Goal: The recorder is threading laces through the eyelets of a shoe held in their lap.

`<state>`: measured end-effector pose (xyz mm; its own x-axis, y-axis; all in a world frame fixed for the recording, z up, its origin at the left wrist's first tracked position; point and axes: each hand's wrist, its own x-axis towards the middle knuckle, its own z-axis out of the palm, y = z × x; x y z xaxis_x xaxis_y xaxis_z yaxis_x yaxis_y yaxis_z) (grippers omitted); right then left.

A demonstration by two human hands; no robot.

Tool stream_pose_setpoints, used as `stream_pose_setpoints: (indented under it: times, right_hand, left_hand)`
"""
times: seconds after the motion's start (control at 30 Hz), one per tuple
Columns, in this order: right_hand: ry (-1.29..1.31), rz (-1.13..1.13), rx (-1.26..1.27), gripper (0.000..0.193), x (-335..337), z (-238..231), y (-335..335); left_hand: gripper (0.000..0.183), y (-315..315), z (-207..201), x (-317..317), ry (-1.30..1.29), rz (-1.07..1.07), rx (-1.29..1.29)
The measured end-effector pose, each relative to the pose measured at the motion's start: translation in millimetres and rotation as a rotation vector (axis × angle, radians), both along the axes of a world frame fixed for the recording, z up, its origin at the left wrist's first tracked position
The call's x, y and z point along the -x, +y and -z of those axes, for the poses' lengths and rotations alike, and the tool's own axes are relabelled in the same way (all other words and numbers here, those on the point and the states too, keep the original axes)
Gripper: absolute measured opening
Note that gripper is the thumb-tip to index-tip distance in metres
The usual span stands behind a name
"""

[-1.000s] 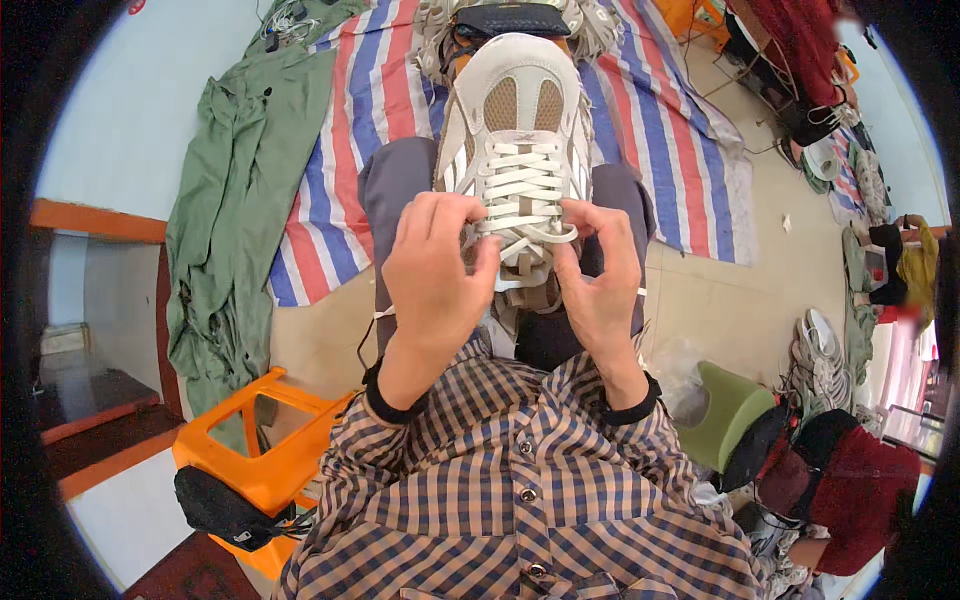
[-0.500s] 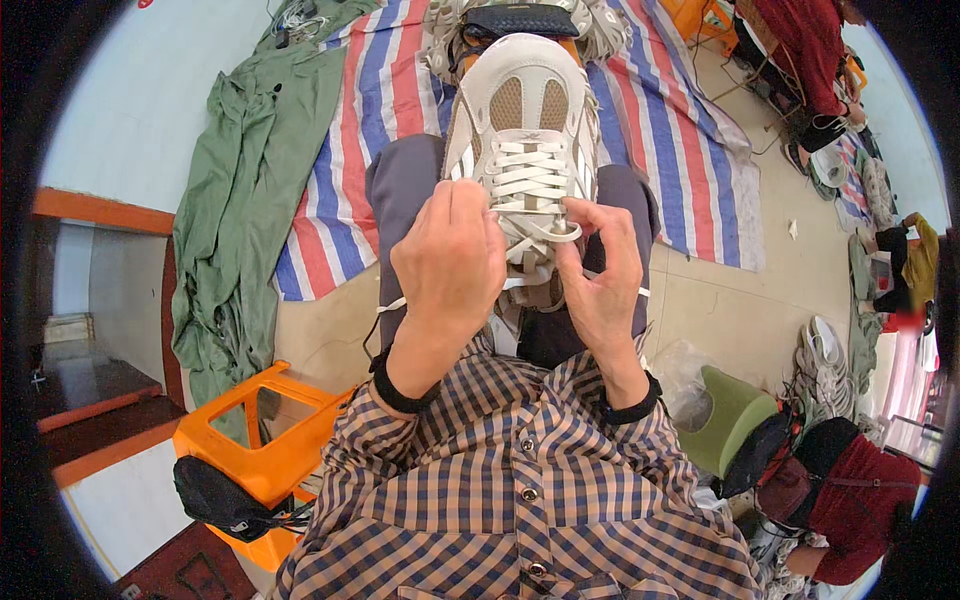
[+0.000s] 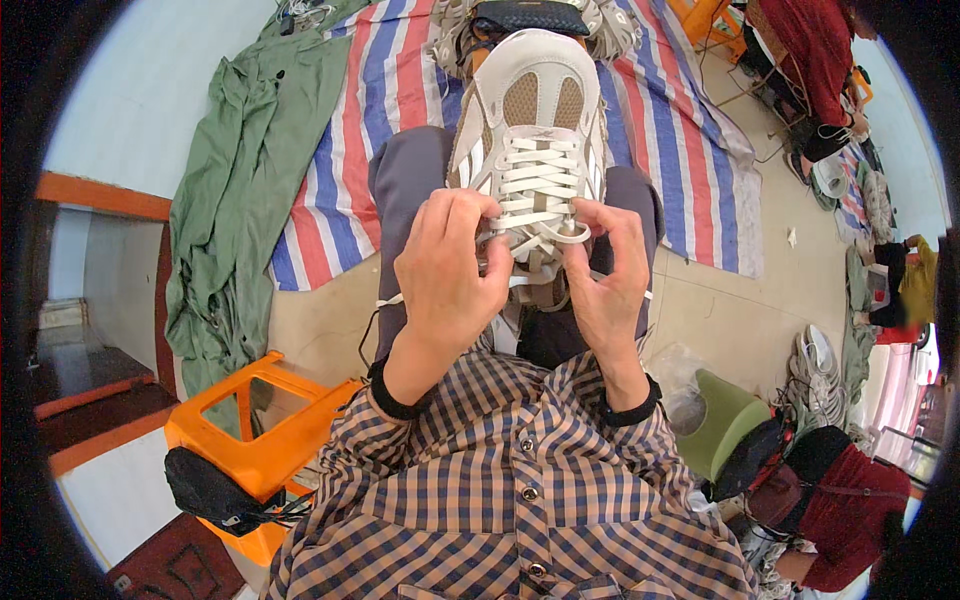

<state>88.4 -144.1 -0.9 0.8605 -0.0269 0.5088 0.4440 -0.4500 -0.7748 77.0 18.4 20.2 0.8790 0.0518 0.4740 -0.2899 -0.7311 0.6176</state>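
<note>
A white and beige sneaker (image 3: 528, 97) with brown mesh on its toe rests between my knees, toe pointing away. White shoelace (image 3: 540, 186) crosses its front in several rows. At the left eyelets, my left hand (image 3: 447, 262) has its fingers curled and the thumb below them, with a bit of lace between. My right hand (image 3: 612, 272) is at the right eyelets, index finger and thumb around a loose loop of the same lace. The fingertips partly hide the lowest eyelets.
A dark woven pouch (image 3: 530, 18) and more shoes lie beyond the toe on a striped sheet (image 3: 690, 170). An orange stool (image 3: 250, 420) stands at left beside green cloth (image 3: 250, 170). At right are a green stool (image 3: 722, 420), piled shoes (image 3: 818, 375) and other people.
My left hand has turned so its thumb shows apart from the curled fingers. My right hand stays at the lace loop. The view has shifted slightly.
</note>
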Motion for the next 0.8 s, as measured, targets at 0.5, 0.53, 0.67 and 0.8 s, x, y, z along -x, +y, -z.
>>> stream_pose_setpoints:
  times: [0.5, 0.53, 0.67, 0.8]
  right_hand:
    - [0.031, -0.001, -0.015, 0.034, 2.6, 0.1, 0.3]
    - [0.051, -0.011, -0.018, 0.034, 2.4, -0.6, -0.3]
    - [0.023, -0.007, -0.001, 0.034, 6.6, -2.1, -7.5]
    - [0.145, 0.016, -0.052, 0.036, 16.9, 3.9, -25.0]
  left_hand:
    - [0.022, 5.4, 6.3, 3.8, 0.075, 0.017, 0.278]
    - [0.022, 6.4, 7.8, 7.1, 0.075, 0.022, 0.28]
    - [0.037, 12.7, 22.0, 28.3, 0.035, 0.022, 0.325]
    - [0.039, 11.5, 22.6, 45.8, 0.337, -0.028, 0.311]
